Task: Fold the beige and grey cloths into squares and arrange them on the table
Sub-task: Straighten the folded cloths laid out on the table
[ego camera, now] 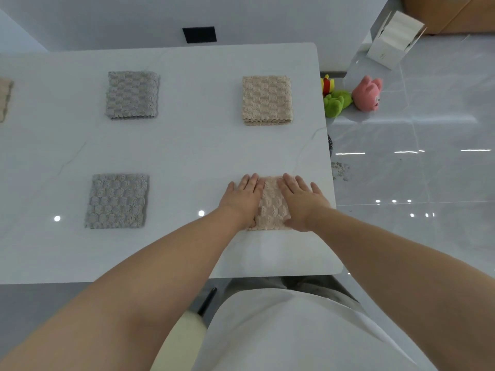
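While your left hand (241, 200) and right hand (302, 203) lie flat, fingers straight and gripping nothing, they press the folded beige cloth (272, 210) by the table's (187, 145) near right corner. A near grey square (117, 200), far grey square (132, 95) and far beige square (266, 100) sit finished farther along. You seem to be flattening this fold; next, lift both palms straight up so nothing drags.

- Cropped beige cloth (4, 99), left edge of frame: only a narrow strip shows.
- Near beige cloth (272, 207), lower centre-right: both sides covered by the flat left hand (242, 198) and right hand (302, 202).
- Yellow-red toy (327, 84) and green toy (337, 101), right of centre: partly hidden behind the table (201, 145) edge.
- Wooden furniture (455, 12), upper right: cropped, kind unclear.
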The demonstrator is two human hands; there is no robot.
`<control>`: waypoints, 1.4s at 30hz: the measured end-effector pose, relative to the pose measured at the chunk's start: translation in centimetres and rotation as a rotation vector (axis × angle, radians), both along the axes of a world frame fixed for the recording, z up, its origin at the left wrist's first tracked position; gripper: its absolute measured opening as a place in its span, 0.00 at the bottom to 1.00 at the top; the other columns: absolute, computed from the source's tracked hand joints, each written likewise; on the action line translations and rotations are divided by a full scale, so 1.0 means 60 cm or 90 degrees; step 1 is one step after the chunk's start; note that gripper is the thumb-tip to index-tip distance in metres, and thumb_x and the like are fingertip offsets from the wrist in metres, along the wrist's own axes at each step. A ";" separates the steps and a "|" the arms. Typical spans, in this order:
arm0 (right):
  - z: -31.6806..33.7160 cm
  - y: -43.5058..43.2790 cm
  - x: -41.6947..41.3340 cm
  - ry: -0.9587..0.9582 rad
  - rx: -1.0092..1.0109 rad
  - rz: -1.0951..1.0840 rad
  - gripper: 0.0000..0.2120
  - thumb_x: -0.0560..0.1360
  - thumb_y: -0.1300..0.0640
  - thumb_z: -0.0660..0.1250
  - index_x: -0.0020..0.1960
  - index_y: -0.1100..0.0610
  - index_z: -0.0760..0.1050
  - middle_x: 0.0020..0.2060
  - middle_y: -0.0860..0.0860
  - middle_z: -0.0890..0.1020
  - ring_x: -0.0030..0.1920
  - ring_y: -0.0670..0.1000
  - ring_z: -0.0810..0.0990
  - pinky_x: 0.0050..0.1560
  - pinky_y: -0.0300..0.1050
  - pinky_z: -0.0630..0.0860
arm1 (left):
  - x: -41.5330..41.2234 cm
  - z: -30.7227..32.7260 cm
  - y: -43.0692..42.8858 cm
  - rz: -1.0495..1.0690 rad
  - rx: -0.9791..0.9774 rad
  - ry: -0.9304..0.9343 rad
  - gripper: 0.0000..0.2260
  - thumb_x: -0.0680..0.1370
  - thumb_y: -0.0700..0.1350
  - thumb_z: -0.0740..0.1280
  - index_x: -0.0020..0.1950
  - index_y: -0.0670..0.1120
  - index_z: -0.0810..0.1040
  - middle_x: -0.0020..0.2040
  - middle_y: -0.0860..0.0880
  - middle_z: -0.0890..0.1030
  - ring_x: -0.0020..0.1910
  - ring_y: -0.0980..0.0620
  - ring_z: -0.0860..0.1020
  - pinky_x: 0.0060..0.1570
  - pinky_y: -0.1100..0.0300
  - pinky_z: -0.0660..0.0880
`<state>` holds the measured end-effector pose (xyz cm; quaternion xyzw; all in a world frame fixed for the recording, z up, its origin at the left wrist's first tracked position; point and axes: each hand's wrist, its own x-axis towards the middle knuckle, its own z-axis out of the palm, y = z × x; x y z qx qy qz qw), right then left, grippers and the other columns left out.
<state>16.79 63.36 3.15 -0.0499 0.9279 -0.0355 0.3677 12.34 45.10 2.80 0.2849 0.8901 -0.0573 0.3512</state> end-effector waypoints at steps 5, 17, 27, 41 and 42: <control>0.033 0.007 -0.004 0.086 -0.113 -0.109 0.41 0.81 0.47 0.65 0.83 0.54 0.44 0.83 0.49 0.44 0.82 0.51 0.47 0.80 0.53 0.51 | -0.011 0.024 0.010 0.109 0.117 0.011 0.40 0.79 0.47 0.68 0.83 0.42 0.46 0.83 0.43 0.48 0.82 0.44 0.48 0.80 0.48 0.51; 0.034 0.117 -0.068 0.146 -0.279 -0.198 0.24 0.82 0.52 0.60 0.77 0.52 0.63 0.71 0.51 0.73 0.69 0.54 0.72 0.63 0.53 0.75 | -0.003 0.065 0.121 0.494 0.245 0.063 0.24 0.81 0.47 0.66 0.77 0.46 0.69 0.74 0.46 0.72 0.73 0.47 0.71 0.69 0.54 0.68; 0.054 0.253 -0.122 0.063 -0.269 -0.046 0.20 0.82 0.54 0.61 0.73 0.55 0.67 0.63 0.53 0.76 0.55 0.54 0.79 0.55 0.55 0.80 | 0.017 0.119 0.251 0.991 0.430 0.108 0.11 0.77 0.40 0.68 0.58 0.45 0.83 0.56 0.49 0.84 0.56 0.50 0.82 0.60 0.55 0.79; 0.059 0.224 -0.258 0.120 -0.286 -0.024 0.17 0.82 0.54 0.61 0.69 0.55 0.72 0.63 0.51 0.77 0.54 0.51 0.77 0.52 0.46 0.76 | -0.053 0.099 0.253 1.235 0.619 -0.021 0.05 0.77 0.33 0.65 0.47 0.41 0.79 0.52 0.41 0.82 0.37 0.48 0.83 0.49 0.51 0.82; 0.054 0.217 -0.285 0.127 -0.293 -0.025 0.17 0.82 0.54 0.61 0.69 0.55 0.72 0.63 0.51 0.77 0.53 0.50 0.76 0.52 0.45 0.75 | -0.068 0.093 0.251 1.259 0.621 -0.031 0.05 0.78 0.32 0.65 0.47 0.40 0.79 0.51 0.41 0.82 0.35 0.49 0.83 0.45 0.54 0.82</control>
